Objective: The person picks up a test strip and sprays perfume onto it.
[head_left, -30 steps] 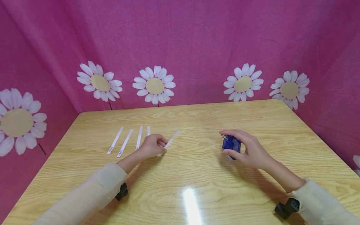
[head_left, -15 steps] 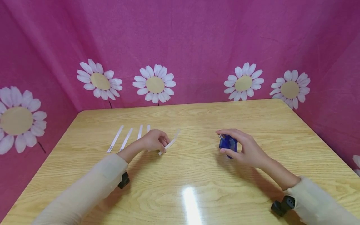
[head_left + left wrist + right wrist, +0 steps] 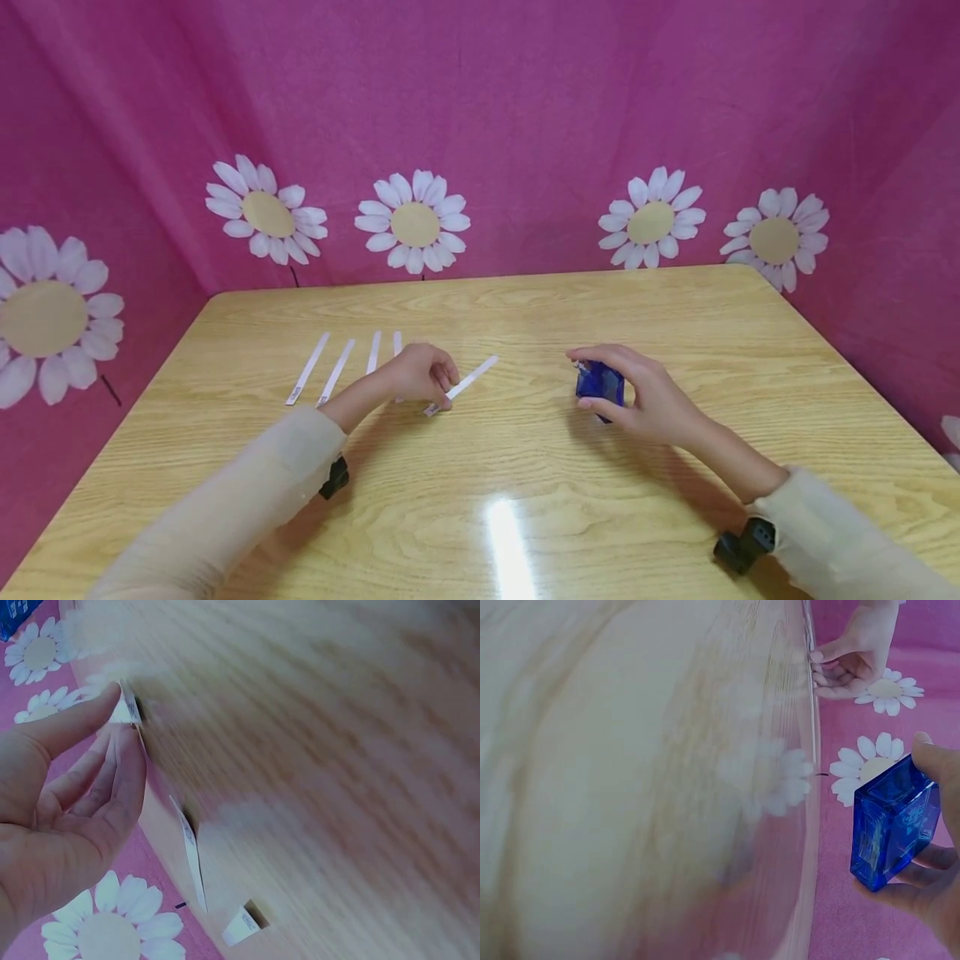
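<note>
My left hand [image 3: 422, 372] pinches a white paper strip [image 3: 476, 375] near its printed end, low over the table. The strip's other end points away to the back right. In the left wrist view, thumb and fingertips meet on this strip [image 3: 127, 712]. My right hand [image 3: 654, 398] grips a blue glass perfume bottle [image 3: 600, 382] at the right, with the index finger over its top and the thumb low on its side. The bottle [image 3: 900, 821] looks tilted in the right wrist view, fingers round its far side.
Several more white strips lie in a row on the wooden table [image 3: 480, 467], among them a far-left strip [image 3: 307, 369] and its neighbour [image 3: 337, 372]. The left hand and forearm partly cover the others. A pink curtain [image 3: 525, 125] with daisies hangs behind the table.
My right hand has brought the perfume bottle a little to the left. The strip in my left hand bent, then straightened, and its far end now lies farther right. The left hand shifted slightly right.
</note>
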Tool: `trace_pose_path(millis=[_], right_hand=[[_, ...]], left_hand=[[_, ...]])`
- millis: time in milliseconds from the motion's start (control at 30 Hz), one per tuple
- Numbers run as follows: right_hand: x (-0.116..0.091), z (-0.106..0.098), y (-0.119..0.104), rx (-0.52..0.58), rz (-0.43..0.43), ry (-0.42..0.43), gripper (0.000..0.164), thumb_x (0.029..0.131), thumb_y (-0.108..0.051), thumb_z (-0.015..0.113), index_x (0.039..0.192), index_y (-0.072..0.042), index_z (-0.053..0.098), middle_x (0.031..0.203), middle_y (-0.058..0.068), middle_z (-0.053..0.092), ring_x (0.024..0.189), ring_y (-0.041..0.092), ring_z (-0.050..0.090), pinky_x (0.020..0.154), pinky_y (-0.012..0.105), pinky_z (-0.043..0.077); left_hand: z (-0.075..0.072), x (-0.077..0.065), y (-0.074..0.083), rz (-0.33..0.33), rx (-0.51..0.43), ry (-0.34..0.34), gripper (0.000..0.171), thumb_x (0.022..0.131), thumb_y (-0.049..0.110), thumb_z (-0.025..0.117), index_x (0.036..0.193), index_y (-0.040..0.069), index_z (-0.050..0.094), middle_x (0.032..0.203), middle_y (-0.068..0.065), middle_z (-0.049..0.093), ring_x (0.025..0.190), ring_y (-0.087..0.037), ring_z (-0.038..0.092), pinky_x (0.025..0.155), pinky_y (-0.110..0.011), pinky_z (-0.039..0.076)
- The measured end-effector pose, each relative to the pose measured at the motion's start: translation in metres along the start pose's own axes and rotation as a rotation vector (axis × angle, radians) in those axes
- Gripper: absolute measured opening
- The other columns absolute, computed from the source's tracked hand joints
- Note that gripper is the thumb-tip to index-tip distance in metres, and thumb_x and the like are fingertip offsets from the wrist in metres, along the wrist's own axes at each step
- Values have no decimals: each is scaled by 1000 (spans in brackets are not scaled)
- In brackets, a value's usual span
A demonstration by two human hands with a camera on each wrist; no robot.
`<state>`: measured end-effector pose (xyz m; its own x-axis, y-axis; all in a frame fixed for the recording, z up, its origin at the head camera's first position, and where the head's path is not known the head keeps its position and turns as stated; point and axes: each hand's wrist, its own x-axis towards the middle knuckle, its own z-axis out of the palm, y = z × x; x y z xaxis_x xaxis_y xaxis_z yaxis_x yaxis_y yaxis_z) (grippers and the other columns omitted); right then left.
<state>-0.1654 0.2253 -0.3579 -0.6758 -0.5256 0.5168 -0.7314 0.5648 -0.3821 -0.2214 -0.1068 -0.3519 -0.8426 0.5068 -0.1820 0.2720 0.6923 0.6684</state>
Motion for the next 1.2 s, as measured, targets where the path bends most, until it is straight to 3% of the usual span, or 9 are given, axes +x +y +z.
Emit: trace_pose_path(millis=[333, 400, 633, 967, 1200], right_hand=[[-1, 2, -1, 15, 8, 0, 62, 75, -14, 82, 131, -19, 57, 128, 1, 63, 115, 15, 60, 89, 37, 57], [-2, 2, -2, 13, 13, 1, 61, 75, -14, 82, 131, -18, 57, 128, 0, 63, 115, 15, 60, 91, 35, 56], [-4, 0, -2, 1, 10, 16, 60, 74, -13, 82, 129, -15, 59, 128, 1, 63, 117, 17, 59, 99, 7, 41], [-8, -1, 2, -12, 9, 15, 60, 75, -16, 82, 130, -19, 58, 129, 1, 63, 118, 17, 59, 101, 6, 38], [-8, 0, 1, -15, 0, 13, 60, 73, -16, 83, 128, -17, 59, 128, 1, 63, 118, 18, 59, 101, 6, 39]], left_hand=[[2, -8, 5, -2, 41, 63, 30, 65, -6, 82, 91, -5, 66, 83, -13, 67, 74, -11, 59, 67, -18, 52], [2, -9, 4, -6, 23, 76, 29, 65, -8, 81, 90, -6, 66, 82, -13, 66, 74, -11, 59, 68, -19, 53], [6, -11, 3, -29, -64, 109, 30, 65, -14, 77, 92, -8, 64, 82, -13, 64, 75, -13, 60, 69, -19, 54], [10, -12, 3, 2, -107, 59, 31, 65, -17, 68, 96, -10, 66, 84, -18, 67, 76, -14, 63, 67, -19, 54], [16, -11, 0, 16, -66, 81, 22, 70, -10, 70, 91, -6, 67, 81, -15, 68, 74, -11, 60, 64, -17, 51]])
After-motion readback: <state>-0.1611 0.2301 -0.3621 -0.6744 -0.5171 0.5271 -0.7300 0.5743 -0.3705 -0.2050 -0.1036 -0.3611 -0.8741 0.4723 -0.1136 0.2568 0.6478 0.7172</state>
